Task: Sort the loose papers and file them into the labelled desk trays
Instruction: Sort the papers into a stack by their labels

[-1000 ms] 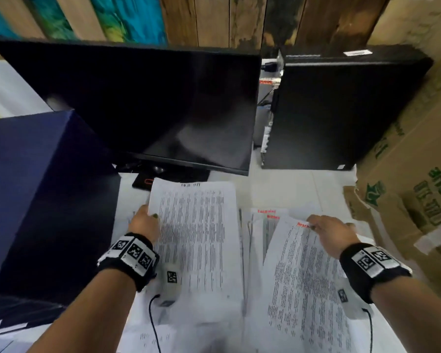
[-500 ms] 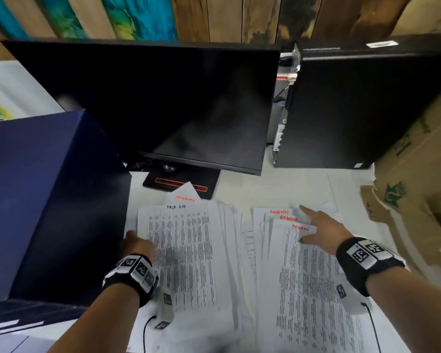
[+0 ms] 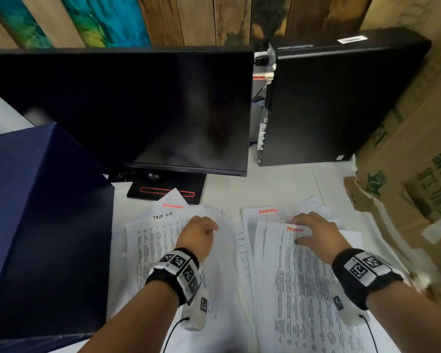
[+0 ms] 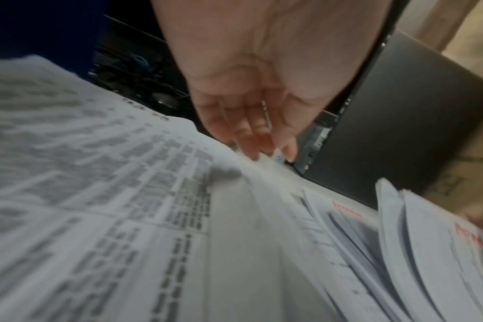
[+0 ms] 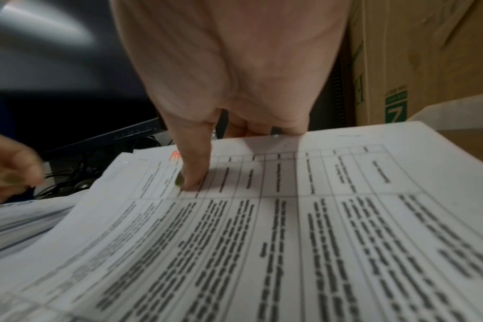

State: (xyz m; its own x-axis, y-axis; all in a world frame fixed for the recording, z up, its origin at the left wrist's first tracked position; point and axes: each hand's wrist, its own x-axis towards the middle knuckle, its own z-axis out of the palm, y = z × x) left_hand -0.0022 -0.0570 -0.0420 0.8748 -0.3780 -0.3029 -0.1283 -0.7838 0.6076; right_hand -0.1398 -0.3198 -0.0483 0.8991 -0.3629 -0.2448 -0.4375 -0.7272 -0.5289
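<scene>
Two loose heaps of printed papers cover the near half of the white table (image 3: 270, 184), side by side. The left heap (image 3: 158, 250) has a top sheet marked in black handwriting at its far edge; the left hand (image 3: 197, 236) hangs over that heap's right margin, and the left wrist view shows its fingers (image 4: 251, 135) extended together and pointing down toward the paper edge, a relaxed grip holding nothing that I can make out (the view is blurred).

The right heap (image 3: 303, 289) carries a top sheet with "ADMIN" written in red near its far edge. The right hand (image 3: 316, 235) grips this sheet: in the right wrist view the thumb (image 5: 190, 174) presses on the printed face while the other fingers curl over the far edge and behind the page, so the sheet is pinched and its far end rides above the sheets beneath.

Beyond the heaps, further sheets with red handwriting poke out toward the monitor's stand (image 3: 166, 189). The dark monitor (image 3: 143, 110) fills the far left, a black computer tower (image 3: 336, 98) the far right. A navy box (image 3: 36, 212) lines the left edge, cardboard cartons (image 3: 405, 161) the right.
</scene>
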